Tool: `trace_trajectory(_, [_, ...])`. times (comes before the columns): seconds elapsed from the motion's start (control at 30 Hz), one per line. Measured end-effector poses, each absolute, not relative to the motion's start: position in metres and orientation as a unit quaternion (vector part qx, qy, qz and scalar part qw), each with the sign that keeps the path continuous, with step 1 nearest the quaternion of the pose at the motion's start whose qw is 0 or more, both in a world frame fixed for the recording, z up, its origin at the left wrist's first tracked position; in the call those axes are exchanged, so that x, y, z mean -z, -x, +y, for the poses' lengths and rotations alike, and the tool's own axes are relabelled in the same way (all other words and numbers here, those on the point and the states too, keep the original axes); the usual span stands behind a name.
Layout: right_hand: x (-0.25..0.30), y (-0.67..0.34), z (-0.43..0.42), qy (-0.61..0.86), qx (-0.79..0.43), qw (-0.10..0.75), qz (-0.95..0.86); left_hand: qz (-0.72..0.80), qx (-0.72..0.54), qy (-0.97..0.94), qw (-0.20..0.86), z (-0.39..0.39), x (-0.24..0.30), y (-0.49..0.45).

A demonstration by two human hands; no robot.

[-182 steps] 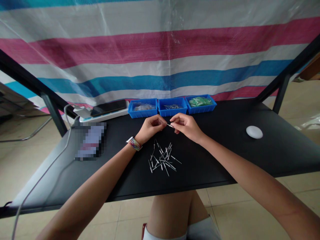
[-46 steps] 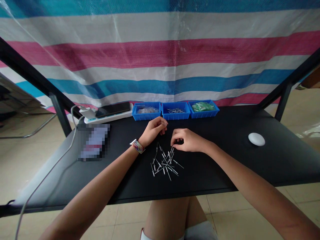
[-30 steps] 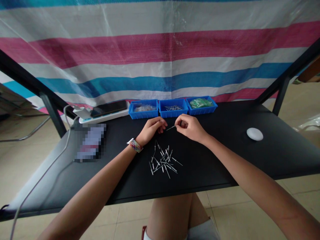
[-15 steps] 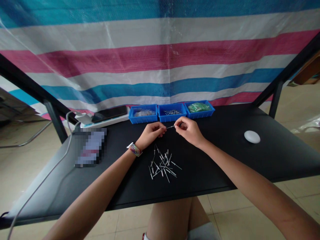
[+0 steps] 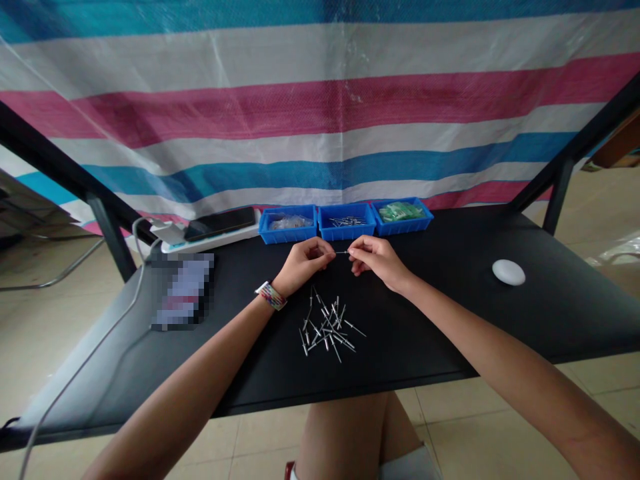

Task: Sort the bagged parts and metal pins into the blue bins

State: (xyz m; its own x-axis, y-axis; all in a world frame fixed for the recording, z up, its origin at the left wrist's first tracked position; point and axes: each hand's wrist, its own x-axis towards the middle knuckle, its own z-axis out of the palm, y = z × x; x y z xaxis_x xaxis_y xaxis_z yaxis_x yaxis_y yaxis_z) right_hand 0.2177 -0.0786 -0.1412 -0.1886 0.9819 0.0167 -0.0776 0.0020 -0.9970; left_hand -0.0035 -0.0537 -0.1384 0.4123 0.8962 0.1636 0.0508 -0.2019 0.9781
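One thin silver pop rivet [image 5: 342,252] spans the small gap between my two hands. My left hand [image 5: 306,261], with a colourful woven band at the wrist, pinches one end of it. At the other end, the fingertips of my right hand [image 5: 379,259] are closed on the rivet. Below both hands lies a loose pile of pop rivets [image 5: 328,328] on the black table [image 5: 410,340]. Right behind the hands stands a blue bin [image 5: 346,231] with more silver rivets in it.
Two more blue bins flank the middle one: the left bin [image 5: 289,235] holds clear plastic bags, the right bin [image 5: 406,226] green packets. A white power strip [image 5: 215,239] carries a dark phone [image 5: 220,224]. A pixelated object [image 5: 183,292], a cable [image 5: 107,330] and a white oval object [image 5: 509,272] lie around.
My right hand has turned slightly, its lower fingers now showing beneath. The rivet sits more level between the hands. The view has shifted a little.
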Motion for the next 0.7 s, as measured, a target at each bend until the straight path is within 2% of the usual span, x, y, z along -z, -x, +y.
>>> trace_trajectory(0.33, [0.1395,-0.2146,-0.0803,0.418,-0.520,0.521,-0.532,0.357,-0.383,-0.665,0.533,-0.0514,0.1386,0.0058])
trace_trajectory(0.7, [0.1397,-0.2132,-0.0808,0.422,-0.491,0.523,-0.555,0.358,-0.357,-0.691,0.517,-0.0512,0.1381,0.0082])
